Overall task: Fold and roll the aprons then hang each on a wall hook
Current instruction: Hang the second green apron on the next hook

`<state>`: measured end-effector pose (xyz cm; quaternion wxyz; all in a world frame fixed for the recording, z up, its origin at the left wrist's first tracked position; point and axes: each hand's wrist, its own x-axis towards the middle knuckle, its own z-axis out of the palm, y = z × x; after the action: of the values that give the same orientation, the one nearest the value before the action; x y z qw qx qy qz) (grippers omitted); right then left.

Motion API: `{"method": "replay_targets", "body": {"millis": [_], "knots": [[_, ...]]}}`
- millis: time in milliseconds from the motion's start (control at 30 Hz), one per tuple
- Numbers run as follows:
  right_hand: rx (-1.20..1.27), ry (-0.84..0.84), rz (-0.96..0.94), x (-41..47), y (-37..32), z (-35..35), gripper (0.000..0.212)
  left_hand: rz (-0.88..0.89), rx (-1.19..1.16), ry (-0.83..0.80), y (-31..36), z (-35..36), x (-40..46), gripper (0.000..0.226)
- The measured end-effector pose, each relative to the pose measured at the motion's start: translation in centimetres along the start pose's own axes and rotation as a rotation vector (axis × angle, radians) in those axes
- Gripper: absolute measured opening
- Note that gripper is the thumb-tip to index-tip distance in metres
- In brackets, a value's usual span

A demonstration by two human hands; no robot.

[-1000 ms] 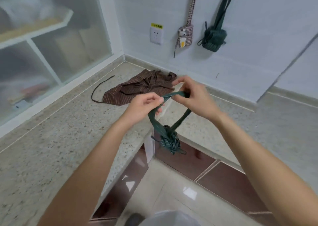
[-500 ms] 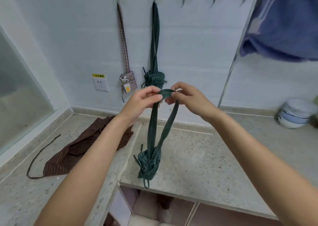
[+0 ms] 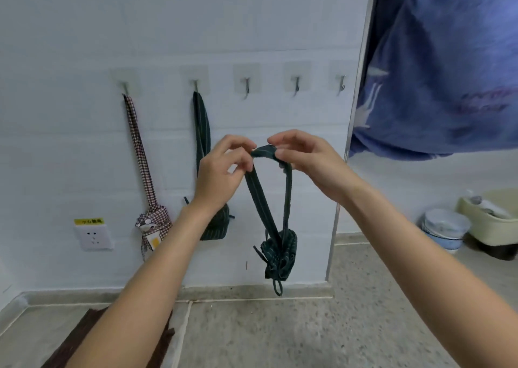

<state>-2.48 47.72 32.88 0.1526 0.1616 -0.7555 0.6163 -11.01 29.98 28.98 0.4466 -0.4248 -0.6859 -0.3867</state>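
A rolled dark green striped apron (image 3: 280, 252) hangs in the air by its neck strap loop (image 3: 263, 154). My left hand (image 3: 221, 171) pinches the left side of the loop and my right hand (image 3: 305, 157) pinches the right side, both raised before the white wall. Three bare metal hooks (image 3: 246, 87) are above my hands. A checked rolled apron (image 3: 152, 222) and another green rolled apron (image 3: 213, 224) hang on the two left hooks. A brown striped apron (image 3: 70, 345) lies unfolded on the counter, partly behind my left forearm.
A speckled stone counter (image 3: 280, 331) runs below the wall. A wall socket (image 3: 94, 236) sits at the left. Blue cloth (image 3: 437, 67) hangs at the upper right. A round white container (image 3: 444, 227) and a beige tub (image 3: 493, 213) stand at the right.
Both hands have lifted the green rolled apron by its strap from over the counter up toward the hooks, and my view has risen from the counter to the wall.
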Motion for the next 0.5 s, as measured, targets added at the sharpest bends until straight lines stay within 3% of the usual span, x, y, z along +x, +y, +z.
{"method": "replay_targets", "body": {"millis": [233,500], "knots": [[-0.029,0.092,-0.071,8.2,-0.7,-1.2,0.018,-0.086,-0.005,0.145,-4.3,3.5,5.9,0.015],[0.013,0.245,-0.124,15.3,-1.5,-0.7,0.011,-0.021,0.013,0.253,-8.0,2.8,10.4,0.02]]}}
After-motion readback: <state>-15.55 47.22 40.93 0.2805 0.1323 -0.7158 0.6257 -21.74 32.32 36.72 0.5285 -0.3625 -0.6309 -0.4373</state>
